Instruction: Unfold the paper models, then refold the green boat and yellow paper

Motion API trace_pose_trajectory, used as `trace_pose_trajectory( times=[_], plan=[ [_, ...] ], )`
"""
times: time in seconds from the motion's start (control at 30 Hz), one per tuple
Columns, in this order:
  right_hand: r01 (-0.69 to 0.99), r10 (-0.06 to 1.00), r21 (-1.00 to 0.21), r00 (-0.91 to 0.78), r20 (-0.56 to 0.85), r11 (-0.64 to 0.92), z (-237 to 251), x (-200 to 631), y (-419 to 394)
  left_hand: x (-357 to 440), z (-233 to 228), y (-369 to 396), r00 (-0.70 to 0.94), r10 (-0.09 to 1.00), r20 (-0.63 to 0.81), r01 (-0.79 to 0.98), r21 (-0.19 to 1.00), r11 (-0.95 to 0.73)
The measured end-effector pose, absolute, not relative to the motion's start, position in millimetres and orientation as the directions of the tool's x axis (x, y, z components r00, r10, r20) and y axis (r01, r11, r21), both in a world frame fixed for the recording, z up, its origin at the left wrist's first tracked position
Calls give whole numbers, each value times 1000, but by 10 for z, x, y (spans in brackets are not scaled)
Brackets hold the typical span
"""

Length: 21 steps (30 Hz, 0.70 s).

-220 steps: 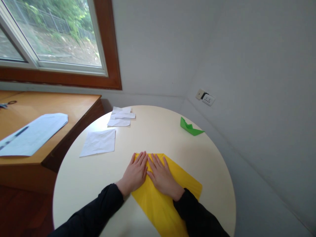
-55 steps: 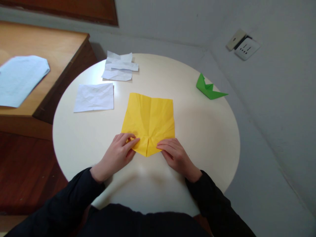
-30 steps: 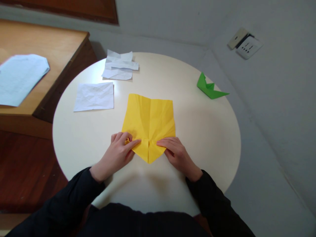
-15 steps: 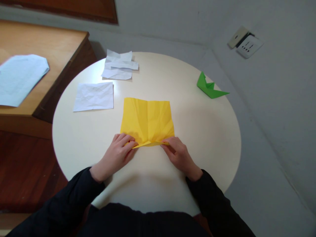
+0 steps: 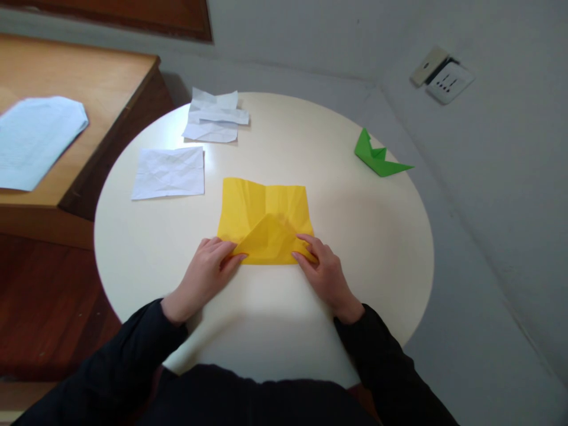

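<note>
The yellow paper sheet [image 5: 264, 216] lies flat near the middle of the round bench [image 5: 381, 236], its near point folded up over the body as a triangular flap. The left hand [image 5: 208, 275] and right hand [image 5: 322, 272] sit at either end of the fold line, fingers extended and pressing down, grasping nothing, evidently to hold the crease flat. A green paper boat [image 5: 377, 158] and crumpled white sheets [image 5: 168, 173] lie well apart.

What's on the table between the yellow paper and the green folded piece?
Nothing: in the head view the stretch of round table between the yellow paper and the green folded piece is bare.
</note>
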State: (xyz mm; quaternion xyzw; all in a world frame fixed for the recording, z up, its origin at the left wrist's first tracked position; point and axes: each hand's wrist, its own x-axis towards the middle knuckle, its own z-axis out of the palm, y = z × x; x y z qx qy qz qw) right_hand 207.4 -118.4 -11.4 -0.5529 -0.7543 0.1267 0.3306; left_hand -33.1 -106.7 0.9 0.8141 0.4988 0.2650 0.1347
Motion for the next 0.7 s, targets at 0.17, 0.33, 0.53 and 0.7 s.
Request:
trace_pose_trajectory(
  times=[0.17, 0.33, 0.53, 0.7],
  plan=[
    [771, 931, -546, -162, 328, 327, -118, 2065, -1177, -341, -8, -1049, 330, 906, 264, 756, 500, -422],
    [779, 933, -535, -177, 313, 327, -119, 2062, -1166, -356, -33, -1036, 288, 933, 215, 782, 509, -359],
    [774, 918, -512, -226, 325, 371, -134, 2070, -1153, -349, -28, -1031, 255, 952, 169, 803, 511, -306],
    [772, 917, -511, -240, 318, 379, -143, 2068, -1145, -343, -19, -1032, 222, 962, 162, 795, 540, -275]
  ],
)
